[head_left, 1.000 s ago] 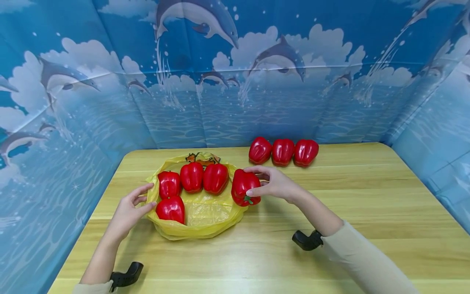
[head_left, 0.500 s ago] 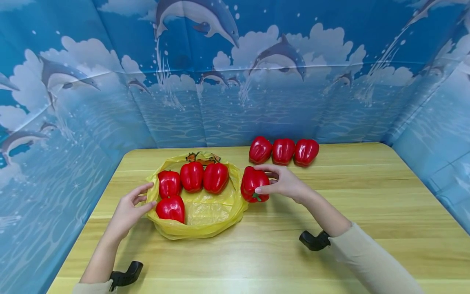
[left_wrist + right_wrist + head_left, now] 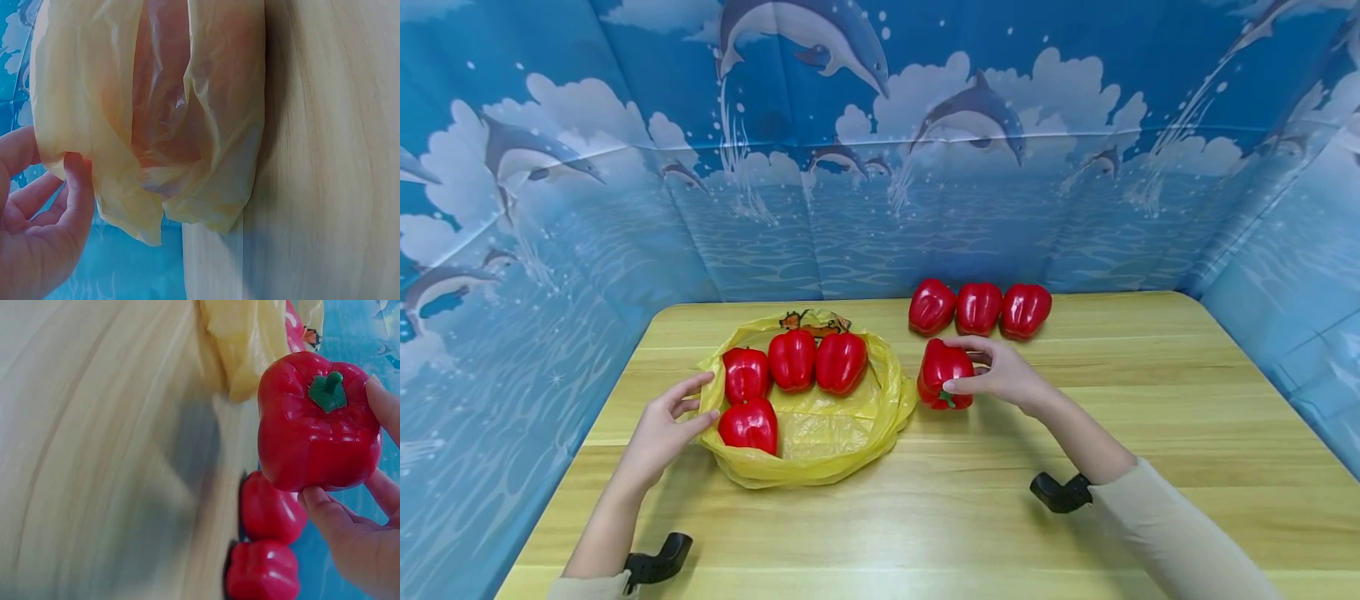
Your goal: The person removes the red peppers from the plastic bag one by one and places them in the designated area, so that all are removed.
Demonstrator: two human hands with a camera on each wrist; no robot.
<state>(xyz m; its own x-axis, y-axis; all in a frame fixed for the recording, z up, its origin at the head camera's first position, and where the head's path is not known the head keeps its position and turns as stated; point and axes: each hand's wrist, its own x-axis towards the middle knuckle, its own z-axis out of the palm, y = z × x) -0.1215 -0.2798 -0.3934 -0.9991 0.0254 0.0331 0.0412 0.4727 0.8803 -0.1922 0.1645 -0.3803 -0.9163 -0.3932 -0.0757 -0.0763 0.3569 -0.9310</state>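
Observation:
My right hand (image 3: 1002, 375) grips a red bell pepper (image 3: 944, 372) by its sides, just right of the yellow plastic bag (image 3: 835, 471). In the right wrist view the pepper (image 3: 319, 434) shows its green stem and is held above the wooden table. My left hand (image 3: 664, 429) pinches the bag's left rim between thumb and fingers, and in the left wrist view the thumb (image 3: 78, 187) presses on the bag (image 3: 112, 144). The bag is spread wide, with several red bell peppers inside along its left and back, such as the front-left one (image 3: 749, 427).
Three more red bell peppers stand in a row at the table's back edge: left (image 3: 932, 307), middle (image 3: 978, 309) and right (image 3: 1026, 311). A blue dolphin-print curtain (image 3: 865, 233) rises behind and beside the wooden table (image 3: 1150, 400).
My right hand has moved right with its bell pepper, from over the bag's right rim to just outside it. The bag's right rim has spread outward slightly. My left hand stays put.

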